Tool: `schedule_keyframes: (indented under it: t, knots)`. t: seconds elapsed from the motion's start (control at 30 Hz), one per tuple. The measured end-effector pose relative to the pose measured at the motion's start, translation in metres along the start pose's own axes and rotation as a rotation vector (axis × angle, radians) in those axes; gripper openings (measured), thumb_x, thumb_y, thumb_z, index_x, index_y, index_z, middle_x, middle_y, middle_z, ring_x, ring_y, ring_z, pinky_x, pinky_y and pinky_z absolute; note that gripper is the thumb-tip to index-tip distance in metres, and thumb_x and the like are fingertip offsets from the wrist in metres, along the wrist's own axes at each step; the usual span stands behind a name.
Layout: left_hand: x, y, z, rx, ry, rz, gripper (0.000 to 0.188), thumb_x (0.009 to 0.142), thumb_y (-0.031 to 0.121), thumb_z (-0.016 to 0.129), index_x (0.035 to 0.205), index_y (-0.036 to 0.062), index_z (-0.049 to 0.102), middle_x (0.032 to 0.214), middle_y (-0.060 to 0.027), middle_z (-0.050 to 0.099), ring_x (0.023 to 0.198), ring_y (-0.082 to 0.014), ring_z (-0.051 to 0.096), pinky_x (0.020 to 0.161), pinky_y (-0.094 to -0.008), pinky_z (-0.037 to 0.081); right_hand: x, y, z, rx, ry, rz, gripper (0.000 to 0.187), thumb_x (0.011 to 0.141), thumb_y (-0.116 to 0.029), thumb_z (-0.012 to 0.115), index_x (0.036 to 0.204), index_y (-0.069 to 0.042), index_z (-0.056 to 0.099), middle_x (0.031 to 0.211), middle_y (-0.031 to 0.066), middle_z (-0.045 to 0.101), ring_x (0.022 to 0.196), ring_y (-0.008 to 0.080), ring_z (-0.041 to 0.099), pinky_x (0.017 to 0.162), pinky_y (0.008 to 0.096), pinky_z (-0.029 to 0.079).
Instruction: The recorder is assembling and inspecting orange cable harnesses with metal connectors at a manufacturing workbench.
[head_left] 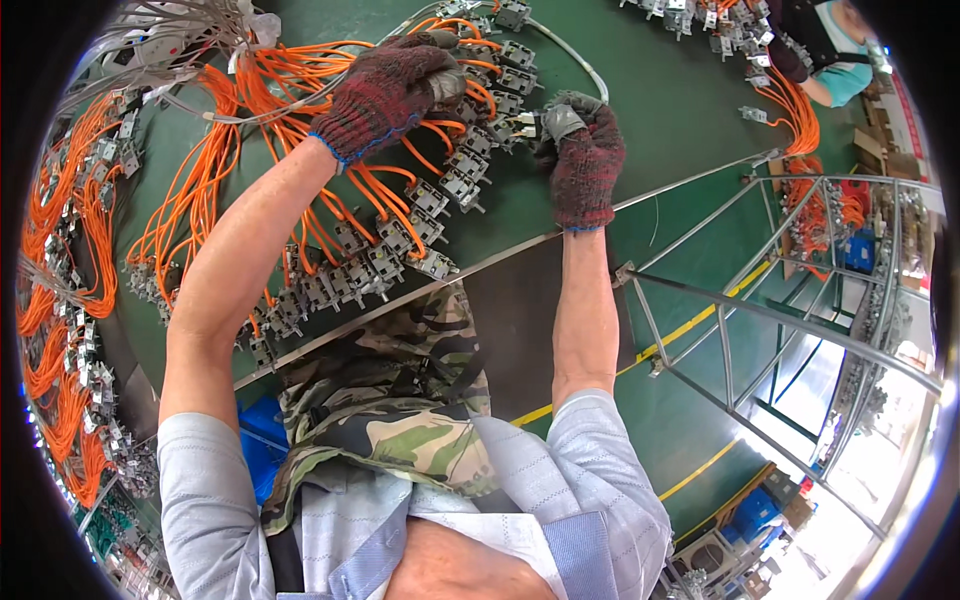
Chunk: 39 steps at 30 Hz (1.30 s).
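Observation:
Both my hands wear dark red and grey knitted work gloves. My right hand (pixel 583 165) is closed around the end of a grey cable (pixel 580 52), which arcs over from the far side. Its fingertips meet a small pale connector (pixel 522 125) at the edge of a row of metal connectors. My left hand (pixel 392 95) is curled above the orange cables (pixel 265 80), fingers bent toward the same row; whatever is inside its grip is hidden. Metal-bodied connectors (pixel 430 200) on the orange cable ends lie fanned along the green tabletop (pixel 660 120).
A metal edge strip (pixel 690 185) borders the table. To the right stands a metal tube frame (pixel 725 300). More orange cable bundles (pixel 65 370) hang at the left. Another person (pixel 840 60) is at the far right, beside more connectors. Yellow lines (pixel 700 467) mark the green floor.

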<state>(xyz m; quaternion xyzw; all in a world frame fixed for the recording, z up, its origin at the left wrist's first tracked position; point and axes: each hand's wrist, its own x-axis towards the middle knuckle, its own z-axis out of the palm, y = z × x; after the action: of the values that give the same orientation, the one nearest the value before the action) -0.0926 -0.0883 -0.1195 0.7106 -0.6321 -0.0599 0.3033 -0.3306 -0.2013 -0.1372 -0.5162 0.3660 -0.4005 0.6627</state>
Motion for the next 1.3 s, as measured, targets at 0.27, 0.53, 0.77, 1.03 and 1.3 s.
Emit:
schedule_keyframes:
  t: [0.27,0.53,0.77,1.03,1.3]
  knots:
    - [0.013,0.004,0.008,-0.441,-0.072,-0.275,0.037,0.1,0.026,0.069,0.108,-0.0096,0.072,0.134,-0.0105,0.058,0.096,-0.0183,0.071,0.086,-0.0328,0.062,0.012,-0.008,-0.003,-0.255,-0.007,-0.252,0.022,0.09,-0.013,0.077,0.108,-0.002,0.069,0.087,0.0045,0.072,0.07,0.0106,0.065,0.062,0.0277,0.055]
    - [0.014,0.002,0.003,0.098,0.116,0.108,0.036,0.097,0.039,0.066,0.106,0.0059,0.08,0.122,-0.0116,0.069,0.117,-0.0308,0.064,0.097,-0.0409,0.053,0.001,-0.02,0.031,-0.301,-0.112,-0.449,0.021,0.086,-0.008,0.083,0.104,-0.005,0.073,0.095,0.0054,0.075,0.078,0.011,0.067,0.072,0.0287,0.057]
    - [0.011,0.007,-0.002,-0.199,-0.001,-0.201,0.041,0.098,0.042,0.066,0.11,0.0049,0.079,0.136,-0.0102,0.063,0.125,-0.0295,0.058,0.105,-0.0418,0.049,0.006,-0.005,0.034,-0.479,-0.103,-0.51,0.022,0.082,-0.01,0.084,0.102,-0.005,0.075,0.097,0.0075,0.074,0.077,0.0155,0.069,0.071,0.0298,0.057]
    - [0.012,0.008,-0.001,-0.044,0.012,-0.048,0.045,0.097,0.046,0.067,0.113,0.0058,0.08,0.139,-0.009,0.063,0.127,-0.0285,0.058,0.108,-0.0409,0.047,-0.003,-0.01,0.037,-0.252,-0.067,-0.515,0.019,0.082,-0.009,0.083,0.098,-0.005,0.075,0.099,0.0091,0.074,0.084,0.0181,0.071,0.076,0.0319,0.058]
    - [0.012,0.004,0.003,-0.079,0.042,-0.119,0.044,0.097,0.046,0.067,0.113,0.0081,0.081,0.138,-0.0086,0.063,0.128,-0.0279,0.057,0.109,-0.0412,0.046,0.001,-0.01,0.037,-0.437,-0.135,-0.536,0.019,0.082,-0.003,0.081,0.1,-0.005,0.074,0.107,0.0084,0.074,0.087,0.0157,0.071,0.079,0.0299,0.059]
